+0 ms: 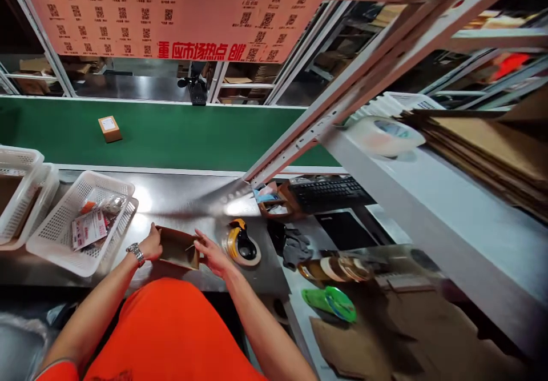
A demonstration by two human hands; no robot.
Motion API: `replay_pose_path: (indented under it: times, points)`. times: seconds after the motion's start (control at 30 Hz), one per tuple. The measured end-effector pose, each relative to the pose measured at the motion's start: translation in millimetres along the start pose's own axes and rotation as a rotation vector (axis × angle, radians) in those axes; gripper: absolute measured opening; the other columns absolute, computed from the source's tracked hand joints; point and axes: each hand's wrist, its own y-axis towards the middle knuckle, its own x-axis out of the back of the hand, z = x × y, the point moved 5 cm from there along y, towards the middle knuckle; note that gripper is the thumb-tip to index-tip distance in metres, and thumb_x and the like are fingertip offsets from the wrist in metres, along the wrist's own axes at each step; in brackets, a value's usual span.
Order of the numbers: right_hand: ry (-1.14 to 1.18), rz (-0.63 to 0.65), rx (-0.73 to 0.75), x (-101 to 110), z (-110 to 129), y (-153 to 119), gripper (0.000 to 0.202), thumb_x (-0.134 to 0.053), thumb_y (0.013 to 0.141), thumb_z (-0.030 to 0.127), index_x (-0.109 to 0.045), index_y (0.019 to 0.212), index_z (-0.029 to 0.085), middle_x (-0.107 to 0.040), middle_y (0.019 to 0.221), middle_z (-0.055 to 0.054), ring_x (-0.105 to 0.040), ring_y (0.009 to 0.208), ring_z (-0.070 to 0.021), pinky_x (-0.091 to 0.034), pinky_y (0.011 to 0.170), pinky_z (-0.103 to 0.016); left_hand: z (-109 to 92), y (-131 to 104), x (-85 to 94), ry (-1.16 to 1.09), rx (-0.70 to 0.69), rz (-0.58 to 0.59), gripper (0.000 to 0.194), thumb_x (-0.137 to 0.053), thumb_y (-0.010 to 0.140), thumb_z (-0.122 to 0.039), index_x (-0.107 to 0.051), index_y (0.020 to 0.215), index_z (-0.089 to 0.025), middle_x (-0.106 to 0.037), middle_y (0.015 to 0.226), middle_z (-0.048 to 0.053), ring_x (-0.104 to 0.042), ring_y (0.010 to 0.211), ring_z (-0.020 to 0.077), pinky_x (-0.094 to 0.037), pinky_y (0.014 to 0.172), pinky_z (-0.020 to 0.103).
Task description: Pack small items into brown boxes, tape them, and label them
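Observation:
On the metal bench in front of me is a small open-topped cardboard box (pixel 177 248). My left hand (pixel 151 245) grips its left end, a metal watch on the wrist. At the opposite end, the fingers of my right hand (pixel 211 253) hold the box's edge. The inside looks brown and bare, though part of it is in shadow. Just right of my right hand lies a yellow and black tape dispenser (pixel 242 244). Left of my left hand stands a white plastic basket (pixel 64 255) with packets and a printed card (pixel 89 229) in it.
Behind the bench runs a green conveyor belt (pixel 192 135) carrying a closed carton (pixel 110 129). More white baskets (pixel 25 155) stand at far left. A slanted metal post (pixel 295 147) and a shelf with a tape roll (pixel 385 135) rise at right, above a keyboard (pixel 329 188) and grey gloves (pixel 296 248).

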Motion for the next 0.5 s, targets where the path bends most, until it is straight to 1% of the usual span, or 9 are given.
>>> replay_pose_path:
  times: [0.07,0.13,0.23,0.3,0.33,0.37,0.43,0.47,0.5]
  points:
    - [-0.057,-0.063,0.048,-10,-2,13,0.073,-0.104,0.057,0.048,-0.079,0.122,0.025,-0.082,0.111,-0.005,-0.072,0.110,-0.0307,-0.057,0.101,-0.048,-2,-6,-4.5,0.040,0.064,0.034,0.095,-0.068,0.083,-0.025,-0.041,0.169,0.005,-0.055,0.168,0.037,-0.068,0.147,0.0452,-0.057,0.121,0.049]
    - [-0.105,-0.104,0.108,-19,-3,23,0.065,-0.101,0.056,0.044,-0.079,0.113,0.023,-0.081,0.100,-0.004,-0.071,0.106,-0.0304,-0.054,0.106,-0.048,-5,-20,-12.7,0.111,0.099,0.054,0.097,-0.066,0.090,-0.035,-0.035,0.172,0.006,-0.045,0.174,0.038,-0.059,0.156,0.0473,-0.053,0.124,0.049]
    - [-0.140,-0.074,0.147,-26,-5,31,0.056,-0.096,0.060,0.045,-0.078,0.107,0.023,-0.080,0.093,-0.003,-0.069,0.100,-0.0292,-0.053,0.103,-0.046,-8,-53,-26.0,0.237,0.067,0.071,0.108,-0.063,0.099,-0.061,-0.024,0.177,0.003,-0.029,0.182,0.039,-0.043,0.166,0.0520,-0.047,0.128,0.054]
    - [-0.151,-0.052,0.151,-26,-5,31,0.051,-0.097,0.059,0.047,-0.078,0.100,0.023,-0.080,0.092,-0.002,-0.068,0.098,-0.0279,-0.053,0.100,-0.044,-11,-70,-31.6,0.296,0.049,0.106,0.119,-0.066,0.096,-0.075,-0.025,0.178,-0.001,-0.025,0.183,0.041,-0.043,0.164,0.0571,-0.048,0.125,0.059]
    - [-0.157,-0.044,0.150,-24,-4,31,0.049,-0.098,0.058,0.048,-0.077,0.095,0.023,-0.080,0.092,-0.002,-0.067,0.097,-0.0273,-0.053,0.099,-0.043,-12,-74,-32.3,0.317,0.047,0.124,0.119,-0.069,0.094,-0.078,-0.029,0.177,-0.004,-0.028,0.181,0.042,-0.048,0.160,0.0589,-0.049,0.122,0.061]
    - [-0.163,-0.036,0.150,-23,-3,30,0.048,-0.099,0.057,0.049,-0.076,0.090,0.023,-0.080,0.092,-0.002,-0.067,0.098,-0.0269,-0.052,0.099,-0.041,-14,-75,-31.2,0.330,0.046,0.125,0.113,-0.070,0.094,-0.079,-0.036,0.174,-0.006,-0.037,0.177,0.042,-0.054,0.155,0.0589,-0.052,0.119,0.061]
    - [-0.183,-0.012,0.146,-19,0,27,0.049,-0.101,0.056,0.053,-0.075,0.084,0.023,-0.081,0.092,-0.002,-0.067,0.098,-0.0260,-0.052,0.098,-0.039,-15,-67,-25.4,0.327,0.052,0.072,0.091,-0.071,0.096,-0.075,-0.054,0.160,-0.012,-0.058,0.160,0.037,-0.066,0.143,0.0538,-0.057,0.111,0.057]
    - [-0.185,0.014,0.131,-18,1,26,0.050,-0.102,0.057,0.056,-0.076,0.084,0.023,-0.081,0.091,-0.002,-0.067,0.097,-0.0257,-0.053,0.096,-0.039,-14,-62,-22.3,0.306,0.062,0.026,0.079,-0.074,0.097,-0.072,-0.061,0.149,-0.014,-0.066,0.149,0.033,-0.070,0.136,0.0502,-0.060,0.107,0.055]
    - [-0.170,0.054,0.105,-17,1,25,0.052,-0.102,0.057,0.058,-0.078,0.086,0.022,-0.081,0.091,-0.002,-0.068,0.096,-0.0254,-0.053,0.095,-0.038,-12,-56,-19.8,0.266,0.073,-0.030,0.069,-0.077,0.096,-0.068,-0.064,0.138,-0.016,-0.070,0.139,0.028,-0.073,0.129,0.0467,-0.061,0.104,0.053]
